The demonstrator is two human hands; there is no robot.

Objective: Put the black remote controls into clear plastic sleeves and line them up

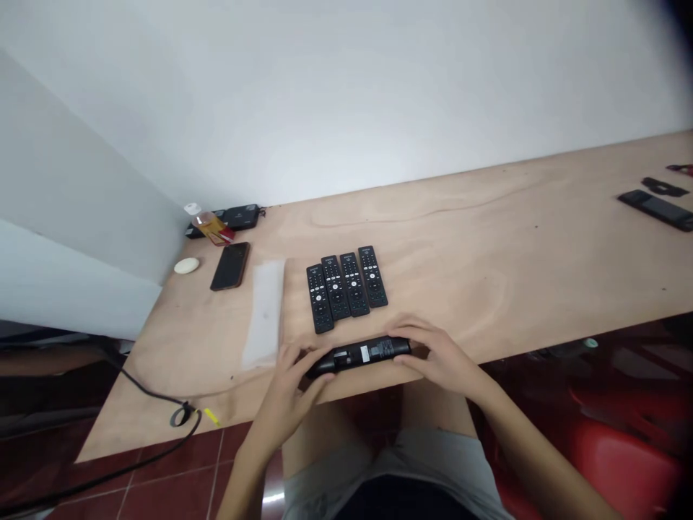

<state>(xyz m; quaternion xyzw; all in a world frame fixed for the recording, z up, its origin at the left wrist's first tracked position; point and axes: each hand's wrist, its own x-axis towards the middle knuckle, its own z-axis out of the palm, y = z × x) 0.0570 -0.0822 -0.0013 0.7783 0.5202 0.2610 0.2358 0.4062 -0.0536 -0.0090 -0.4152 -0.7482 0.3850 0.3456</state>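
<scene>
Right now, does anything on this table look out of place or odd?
Yes: the black remote held between the left hand and right hand lies crosswise with its labelled back up, unlike the four remotes lined up face up, buttons showing. That row is also staggered, with the leftmost sitting nearest the person.

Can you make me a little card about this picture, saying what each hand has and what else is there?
Left hand: holds one end of a black remote control, its labelled back facing up
Right hand: holds the other end
Nearest things: four black remotes side by side, buttons up
Table: plywood
Also on table: black smartphone, translucent sheet, white oval bar, bottle of amber liquid
</scene>
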